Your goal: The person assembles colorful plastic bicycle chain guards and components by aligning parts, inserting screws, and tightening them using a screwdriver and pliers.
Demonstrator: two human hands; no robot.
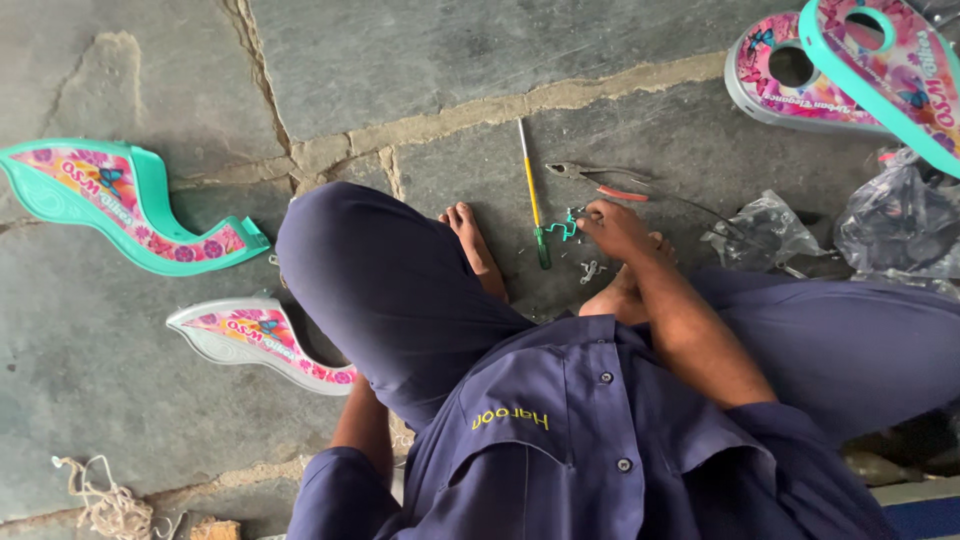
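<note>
I sit on a stone floor in dark blue clothes with my knees bent. My right hand [612, 226] reaches down between my bare feet, and its fingertips pinch a small teal plastic clip [563, 228] lying on the floor. Just left of the clip lies a screwdriver [533, 190] with a yellow shaft and a green handle. Pliers with red handles [598, 180] lie just beyond the hand. Several small metal screws [588, 270] are scattered near my foot. My left forearm [362, 420] drops beside my left thigh, and the thigh hides that hand.
A teal flowered plastic chain cover [130, 200] and a grey one [255, 340] lie at the left. Two more covers [850, 60] are stacked at the top right. Crumpled clear plastic bags [900, 225] sit at the right, and a tangle of cord [105, 500] lies at the bottom left.
</note>
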